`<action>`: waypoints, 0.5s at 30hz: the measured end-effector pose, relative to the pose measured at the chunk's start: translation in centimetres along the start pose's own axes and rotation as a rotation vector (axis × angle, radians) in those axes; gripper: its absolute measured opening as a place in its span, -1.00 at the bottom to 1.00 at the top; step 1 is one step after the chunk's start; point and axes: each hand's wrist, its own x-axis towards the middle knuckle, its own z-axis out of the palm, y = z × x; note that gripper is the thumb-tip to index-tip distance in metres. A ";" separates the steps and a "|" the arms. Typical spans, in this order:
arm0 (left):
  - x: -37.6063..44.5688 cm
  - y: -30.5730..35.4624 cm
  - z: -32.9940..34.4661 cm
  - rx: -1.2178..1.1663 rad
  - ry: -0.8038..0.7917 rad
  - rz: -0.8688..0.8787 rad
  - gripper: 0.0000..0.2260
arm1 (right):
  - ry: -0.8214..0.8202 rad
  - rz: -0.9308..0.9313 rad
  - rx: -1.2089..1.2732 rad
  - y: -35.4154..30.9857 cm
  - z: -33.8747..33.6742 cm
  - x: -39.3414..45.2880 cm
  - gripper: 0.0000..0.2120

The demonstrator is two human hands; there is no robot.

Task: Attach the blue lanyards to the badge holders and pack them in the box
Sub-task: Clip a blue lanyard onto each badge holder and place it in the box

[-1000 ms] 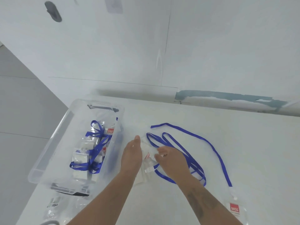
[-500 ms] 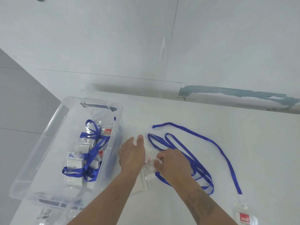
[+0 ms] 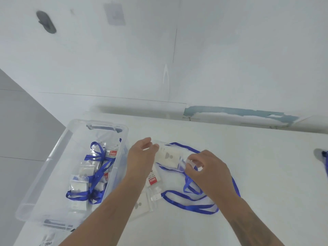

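Near the middle of the frame both hands held one clear badge holder (image 3: 167, 158) lifted just above the white bench (image 3: 257, 174). The left hand (image 3: 140, 155) pinched the holder's left edge between thumb and fingertips, and the right hand (image 3: 207, 172) pinched its right end, fingers curled around the clear tab there. A blue lanyard (image 3: 193, 206) lay in loose loops on the bench beneath and to the right of the hands, one strand running up behind the held holder; whether it was joined to that holder could not be told. Just below the held holder, more holders lay on the bench, one with a red label (image 3: 153, 181) and a clear one (image 3: 143, 204) lower down, partly hidden by the left forearm. At the left of the frame stood an open clear plastic box (image 3: 58, 157) holding several badge holders wound with blue lanyards (image 3: 95, 178). Another packet with printed lettering (image 3: 47, 241) showed at the lower left edge, below the box. At the far right edge a blurred grey and blue thing (image 3: 322, 157) lay on the bench.
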 end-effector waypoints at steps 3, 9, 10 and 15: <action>-1.6 2.7 -0.8 -0.157 -0.131 -0.013 -0.70 | 0.102 -0.033 0.088 -0.3 -4.0 -0.3 -0.95; -5.4 7.4 -2.2 -0.220 -0.474 -0.037 -0.88 | 0.186 -0.027 0.434 -1.2 -10.2 -1.6 -0.93; -5.8 7.9 -2.3 -0.271 -0.511 -0.038 -0.90 | 0.178 -0.001 0.517 -1.2 -10.7 -1.8 -0.92; -7.7 9.7 -2.0 -0.450 -0.601 -0.070 -0.86 | 0.138 0.122 0.848 -2.0 -10.1 -3.3 -0.73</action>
